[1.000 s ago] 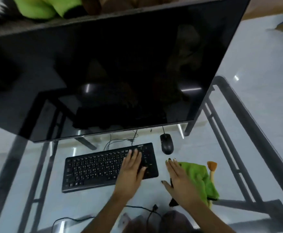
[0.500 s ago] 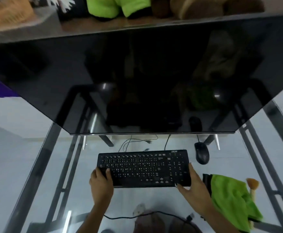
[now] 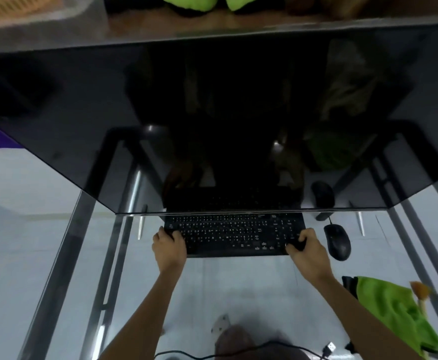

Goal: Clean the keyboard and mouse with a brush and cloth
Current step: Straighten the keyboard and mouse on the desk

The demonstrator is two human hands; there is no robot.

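This looks like a home computer corner, or perhaps a small office. A glass desk [image 3: 238, 281] on a dark metal frame carries a black keyboard [image 3: 234, 233], a wired mouse [image 3: 337, 241] just right of it, and a big dark monitor [image 3: 212, 120] that fills most of the view. Pale floor tiles show through the glass. Above the monitor runs a wooden shelf [image 3: 212, 24] with soft green stuffed things [image 3: 212, 2] and a woven basket [image 3: 15, 5], which gives it a lived-in, domestic feel. A loose cable [image 3: 238, 352] trails along the near edge.
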